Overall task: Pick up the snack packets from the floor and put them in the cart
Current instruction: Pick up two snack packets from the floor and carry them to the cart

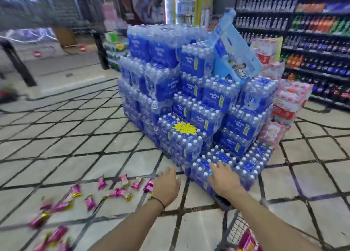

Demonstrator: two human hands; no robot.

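Several pink and gold snack packets (89,195) lie scattered on the tiled floor at the lower left. My left hand (167,184) is stretched forward over the floor just right of the nearest packets, fingers spread, holding nothing. My right hand (224,177) reaches ahead with spread fingers, empty, in front of the lowest pack of water bottles. The wire cart (233,230) shows at the bottom edge under my right forearm, with pink packets (247,241) inside it.
A tall stepped stack of blue shrink-wrapped water bottle packs (197,103) stands straight ahead. Red-labelled bottle packs (284,106) stand to its right. Shelves of soft drinks (318,42) line the right wall. A dark table leg (17,61) is at far left.
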